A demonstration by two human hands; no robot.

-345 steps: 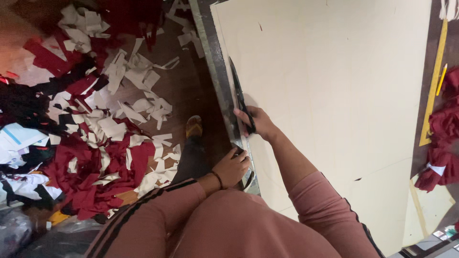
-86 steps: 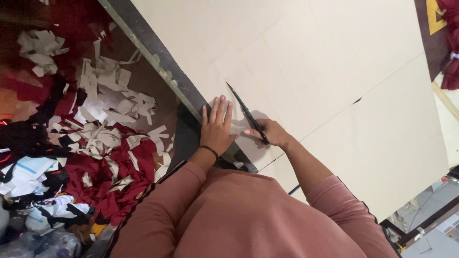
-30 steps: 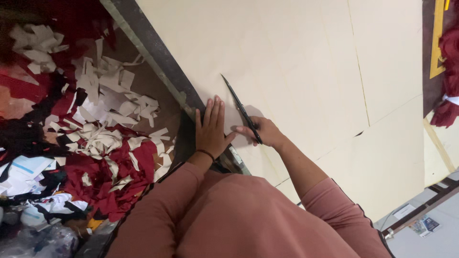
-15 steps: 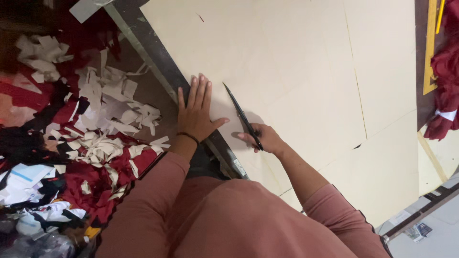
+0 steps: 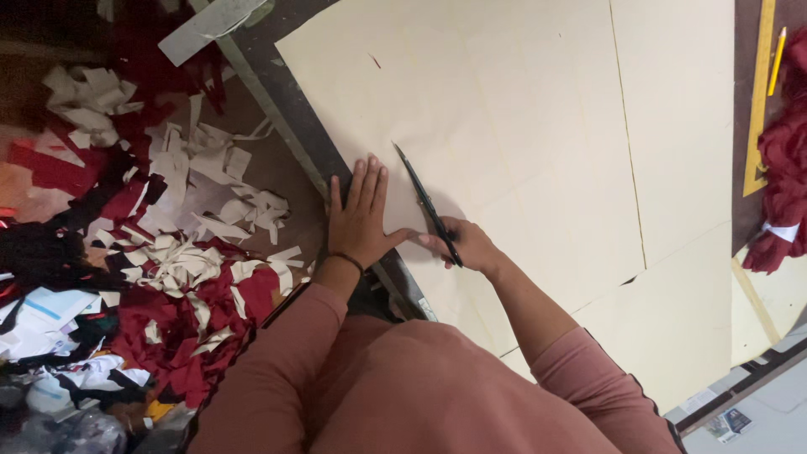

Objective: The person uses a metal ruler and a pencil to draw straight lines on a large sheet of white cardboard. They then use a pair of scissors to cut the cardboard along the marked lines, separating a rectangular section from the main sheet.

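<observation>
A large cream paper sheet (image 5: 521,126) covers a dark table (image 5: 290,126). My left hand (image 5: 360,214) lies flat on the sheet's near edge, fingers spread, a dark band at the wrist. My right hand (image 5: 466,245) is shut on the handles of black scissors (image 5: 424,202), whose long blades point up and left along the paper beside my left hand. Whether the blades are apart I cannot tell. My pink sleeves fill the bottom of the view.
The floor at left holds a heap of cream paper scraps (image 5: 185,219) and red cloth cuttings (image 5: 181,336). A yellow ruler (image 5: 761,101) with a yellow pencil (image 5: 777,59) lies at the right edge, next to red fabric (image 5: 786,185).
My left hand has slid further up the sheet's edge and spread flat. The scissors and my right hand have moved forward along the paper with it.
</observation>
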